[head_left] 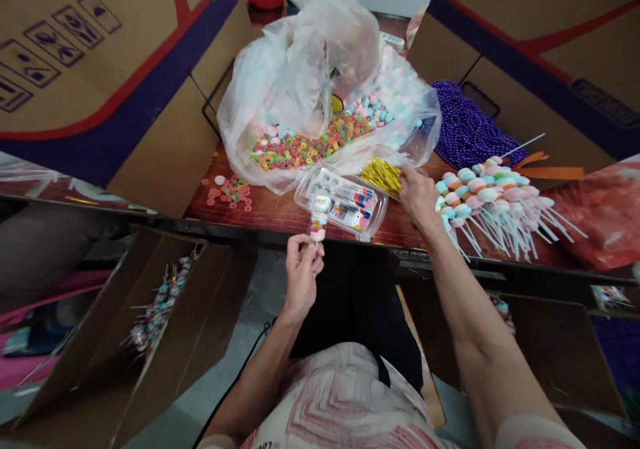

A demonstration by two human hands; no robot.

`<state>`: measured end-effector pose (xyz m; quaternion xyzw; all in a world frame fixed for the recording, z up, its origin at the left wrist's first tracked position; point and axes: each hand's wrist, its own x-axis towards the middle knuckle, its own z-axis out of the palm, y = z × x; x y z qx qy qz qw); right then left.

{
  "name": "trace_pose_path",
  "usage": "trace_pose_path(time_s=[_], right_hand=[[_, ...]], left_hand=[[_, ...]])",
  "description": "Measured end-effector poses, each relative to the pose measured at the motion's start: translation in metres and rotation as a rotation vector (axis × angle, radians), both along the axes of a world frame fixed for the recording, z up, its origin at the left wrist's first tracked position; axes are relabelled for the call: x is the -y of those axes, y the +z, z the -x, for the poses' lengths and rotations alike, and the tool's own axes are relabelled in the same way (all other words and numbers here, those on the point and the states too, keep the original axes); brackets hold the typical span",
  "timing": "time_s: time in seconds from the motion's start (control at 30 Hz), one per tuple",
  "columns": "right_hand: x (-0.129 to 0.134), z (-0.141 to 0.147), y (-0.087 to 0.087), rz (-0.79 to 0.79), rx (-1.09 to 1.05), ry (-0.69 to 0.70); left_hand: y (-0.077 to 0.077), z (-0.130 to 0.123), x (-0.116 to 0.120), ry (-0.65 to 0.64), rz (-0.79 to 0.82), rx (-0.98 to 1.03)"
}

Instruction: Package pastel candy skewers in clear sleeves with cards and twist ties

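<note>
Near the table's front edge [280, 234], my left hand [303, 265] pinches a wrapped candy stick [319, 219] upright by its bottom — a loose pinch could let it tip and drop. My right hand [419, 195] is at the gold ties [381, 174]; I can't tell if its fingertips grip one. Bag folds [300, 69] hide some sweets on the far side.

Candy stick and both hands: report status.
Left hand pinching wrapped candy stick, upright, above table edge. Right hand at gold ties; grip unclear. Clear tray right behind candy stick.
</note>
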<state>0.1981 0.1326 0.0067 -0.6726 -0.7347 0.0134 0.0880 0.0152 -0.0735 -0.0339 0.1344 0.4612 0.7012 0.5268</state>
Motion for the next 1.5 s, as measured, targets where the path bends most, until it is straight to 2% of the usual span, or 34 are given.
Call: trace_pose_path(time_s=[0.27, 0.53, 0.9, 1.17, 1.27, 1.33, 1.43, 1.5], right_hand=[[-0.001, -0.002, -0.001, -0.023, -0.022, 0.119], [0.008, 0.001, 0.012, -0.055, 0.048, -0.041], [0.012, 0.0, 0.007, -0.098, -0.084, 0.022], [0.009, 0.001, 0.002, -0.153, -0.199, -0.036], [0.025, 0.005, 0.009, -0.161, -0.36, -0.01], [0.049, 0.011, 0.013, -0.12, -0.531, 0.088], [0.098, 0.026, 0.011, 0.073, -0.787, 0.3], [0.13, 0.036, 0.002, 0.214, -0.907, 0.37]], left_hand=[[-0.002, 0.001, 0.0, -0.02, 0.013, 0.067], [-0.002, 0.002, -0.003, -0.008, 0.014, 0.096], [-0.002, -0.002, -0.004, -0.02, 0.027, 0.11], [-0.001, -0.004, -0.005, -0.041, 0.008, 0.113], [-0.001, -0.003, -0.007, -0.04, 0.004, 0.118], [0.0, -0.003, -0.008, -0.039, 0.003, 0.116], [0.001, -0.004, -0.011, -0.057, 0.003, 0.105], [0.002, -0.005, -0.012, -0.081, -0.001, 0.093]])
